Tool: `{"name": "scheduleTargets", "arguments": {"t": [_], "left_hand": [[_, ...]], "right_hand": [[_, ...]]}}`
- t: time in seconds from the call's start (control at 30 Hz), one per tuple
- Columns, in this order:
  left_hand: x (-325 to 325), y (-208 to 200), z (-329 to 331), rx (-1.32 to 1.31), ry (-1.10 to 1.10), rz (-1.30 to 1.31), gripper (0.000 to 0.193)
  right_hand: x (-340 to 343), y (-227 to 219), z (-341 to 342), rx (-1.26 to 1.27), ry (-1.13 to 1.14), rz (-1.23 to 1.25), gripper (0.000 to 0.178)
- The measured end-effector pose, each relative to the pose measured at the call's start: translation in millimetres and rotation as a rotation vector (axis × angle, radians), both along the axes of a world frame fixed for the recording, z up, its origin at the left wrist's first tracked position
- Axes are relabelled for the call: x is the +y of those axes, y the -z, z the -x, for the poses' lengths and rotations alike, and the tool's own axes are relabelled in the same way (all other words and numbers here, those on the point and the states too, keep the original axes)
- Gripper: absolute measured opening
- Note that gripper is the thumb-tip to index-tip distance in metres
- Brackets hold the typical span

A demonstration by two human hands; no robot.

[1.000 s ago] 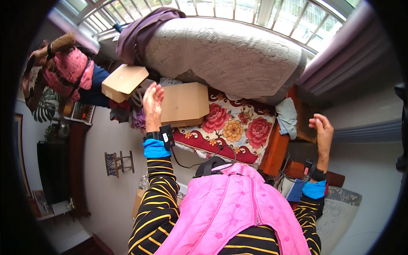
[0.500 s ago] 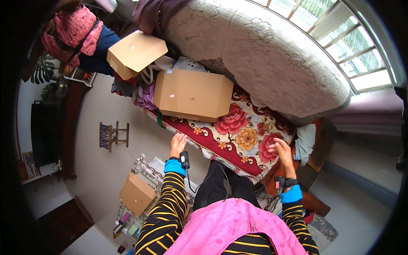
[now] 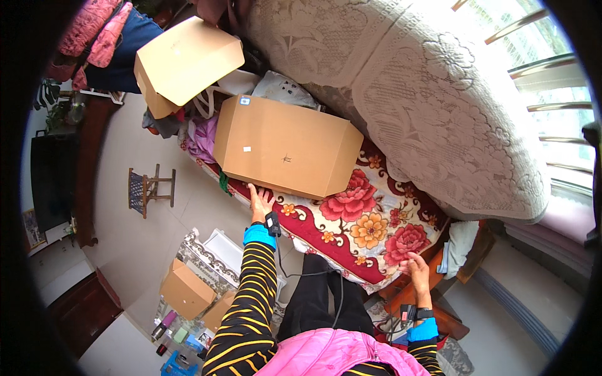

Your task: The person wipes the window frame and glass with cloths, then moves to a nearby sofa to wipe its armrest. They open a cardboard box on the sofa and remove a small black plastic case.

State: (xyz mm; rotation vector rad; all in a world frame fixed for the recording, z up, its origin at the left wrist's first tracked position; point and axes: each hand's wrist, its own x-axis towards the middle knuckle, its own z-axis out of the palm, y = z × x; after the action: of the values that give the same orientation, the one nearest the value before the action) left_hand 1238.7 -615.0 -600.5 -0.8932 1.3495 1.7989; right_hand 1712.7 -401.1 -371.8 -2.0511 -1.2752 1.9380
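Observation:
A large brown cardboard box (image 3: 295, 147) lies on the sofa seat, which is spread with a red and cream flowered cover (image 3: 367, 232). My left hand (image 3: 259, 202) reaches to the near edge of this box, its fingers spread and empty; whether the fingertips touch the cardboard I cannot tell. Farther right, my right hand (image 3: 415, 272) hovers by the seat's right end, fingers loosely apart and nothing in them. Each wrist carries a small black device on a strap, and a cable runs from the left one.
A second cardboard box (image 3: 188, 59) sits at the far left, next to a person in pink (image 3: 97, 37). Behind the seat rises a lace-covered backrest (image 3: 439, 94). A small wooden stool (image 3: 150, 190) stands on the floor. More boxes (image 3: 187, 289) rest on a low table at lower left.
My left hand has moved forward to the large box's near edge. My right hand stays near the seat's right end. The view has shifted closer to the sofa.

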Motion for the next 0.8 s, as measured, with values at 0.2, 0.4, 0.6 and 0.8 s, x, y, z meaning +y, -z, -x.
{"name": "scheduleTargets", "arguments": {"t": [0.2, 0.4, 0.6, 0.8], "left_hand": [[1, 6, -3, 0.020, 0.053, -0.054, 0.107], [12, -7, 1, -0.045, -0.099, -0.113, 0.105], [0, -51, -32, 0.135, -0.104, -0.389, 0.083], [-8, -108, -65, 0.144, 0.007, -0.462, 0.063]], "right_hand": [[-3, 16, 39, 0.160, -0.102, 0.020, 0.029], [-8, 15, 55, 0.198, -0.177, 0.019, 0.029], [-12, 3, 52, 0.212, -0.204, 0.019, 0.027], [-21, -4, 45, 0.240, -0.204, -0.007, 0.025]]}}
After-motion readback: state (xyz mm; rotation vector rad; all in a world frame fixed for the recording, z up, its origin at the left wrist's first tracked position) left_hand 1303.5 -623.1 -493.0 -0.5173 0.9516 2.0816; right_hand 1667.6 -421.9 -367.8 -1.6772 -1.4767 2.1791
